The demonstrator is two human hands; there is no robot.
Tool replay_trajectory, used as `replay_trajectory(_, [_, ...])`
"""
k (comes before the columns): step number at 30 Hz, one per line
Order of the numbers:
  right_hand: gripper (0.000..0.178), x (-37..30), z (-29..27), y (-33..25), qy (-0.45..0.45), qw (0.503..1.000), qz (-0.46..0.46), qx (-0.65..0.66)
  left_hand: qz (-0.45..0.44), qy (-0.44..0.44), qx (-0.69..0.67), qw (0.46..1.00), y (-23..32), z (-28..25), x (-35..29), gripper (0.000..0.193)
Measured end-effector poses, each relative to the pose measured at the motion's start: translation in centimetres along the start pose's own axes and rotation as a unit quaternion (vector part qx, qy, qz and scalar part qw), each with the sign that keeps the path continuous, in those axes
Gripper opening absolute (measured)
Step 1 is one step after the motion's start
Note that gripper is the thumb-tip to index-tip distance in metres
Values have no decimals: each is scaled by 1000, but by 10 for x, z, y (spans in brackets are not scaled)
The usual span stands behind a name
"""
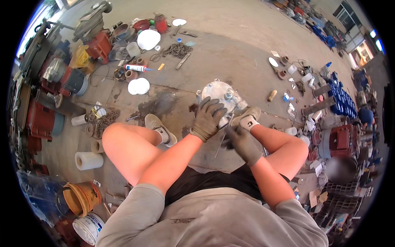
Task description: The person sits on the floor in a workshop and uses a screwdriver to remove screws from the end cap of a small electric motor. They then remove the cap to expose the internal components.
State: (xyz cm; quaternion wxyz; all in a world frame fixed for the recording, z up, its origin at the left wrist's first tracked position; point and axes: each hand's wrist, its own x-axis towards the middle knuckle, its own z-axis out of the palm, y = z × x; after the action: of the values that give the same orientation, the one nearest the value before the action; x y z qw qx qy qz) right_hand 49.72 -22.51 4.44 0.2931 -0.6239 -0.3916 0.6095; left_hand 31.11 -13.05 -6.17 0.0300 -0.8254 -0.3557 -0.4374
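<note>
A round silver-grey metal housing (217,89) with a raised boss sits on the floor between my feet. My left hand (208,118), in a grey-brown work glove, lies across its near left side with fingers stretched over the metal. Close to the housing's near edge, my right hand (243,145), gloved alike, is closed and a little blurred. From its fingers a thin metal rod (219,148) slants down to the left; what sort of tool it is cannot be made out. My right shoe (249,114) stands against the housing.
On the left are a sealant tube (135,68), a chain (177,50), a plastic film roll (89,161), an orange bucket (82,197) and red motors. To the right lie blue parts (342,96) and a red-and-grey motor (335,140). A dark wet patch (158,103) marks the floor.
</note>
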Motion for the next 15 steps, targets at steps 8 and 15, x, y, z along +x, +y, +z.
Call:
replay_trajectory(8, [30, 57, -9, 13, 150, 974, -137, -101, -13, -16, -13, 1000, 6, -5, 2, 62])
replay_trajectory(15, [25, 16, -45, -7, 108, 946, -271, -140, -10, -21, 7, 1000, 6, -5, 1, 50])
